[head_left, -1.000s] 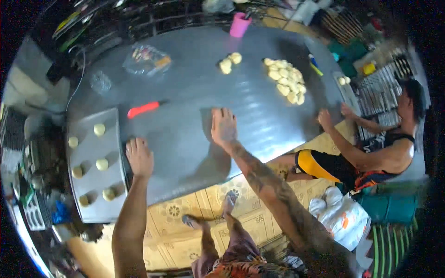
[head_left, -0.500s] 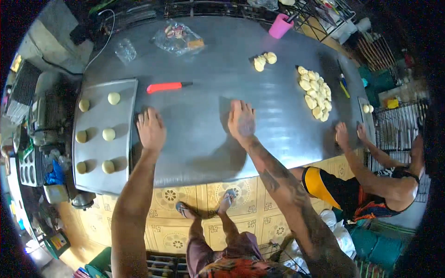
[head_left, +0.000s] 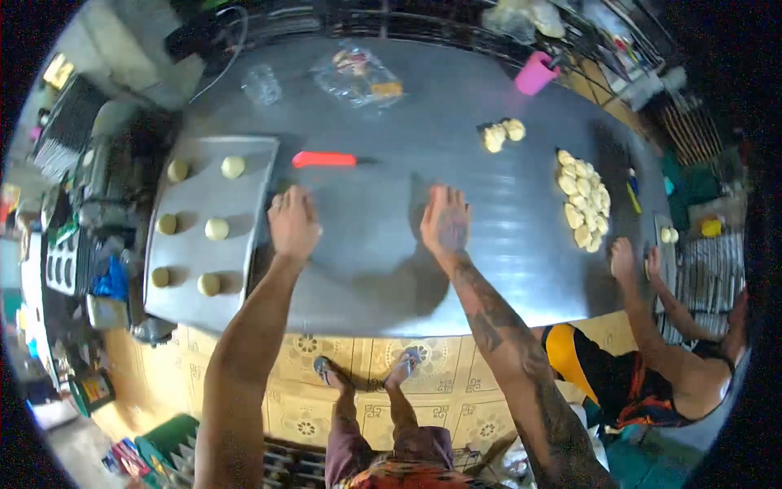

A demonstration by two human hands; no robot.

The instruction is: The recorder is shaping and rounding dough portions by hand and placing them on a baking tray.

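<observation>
My left hand is cupped palm down on the grey tabletop, fingers curled under, just right of a metal tray. My right hand, on a tattooed arm, rests likewise farther right, its fingers bent down. Whatever lies beneath either palm is hidden. On the tray sit several round dough balls in two columns. Beyond my hands lies a knife with a red handle, its dark blade pointing right. A heap of cut dough pieces is at the right, with a smaller cluster of dough farther back.
At the right end a co-worker's hands are at the table. A pink cup and a clear plastic bag stand along the far side. A yellow-handled tool lies beyond the dough heap. Tray racks flank the table.
The whole view has swung, so the table and its things sit farther right in the picture. Both hands have shifted slightly left over the tabletop, and my left fingers look more curled.
</observation>
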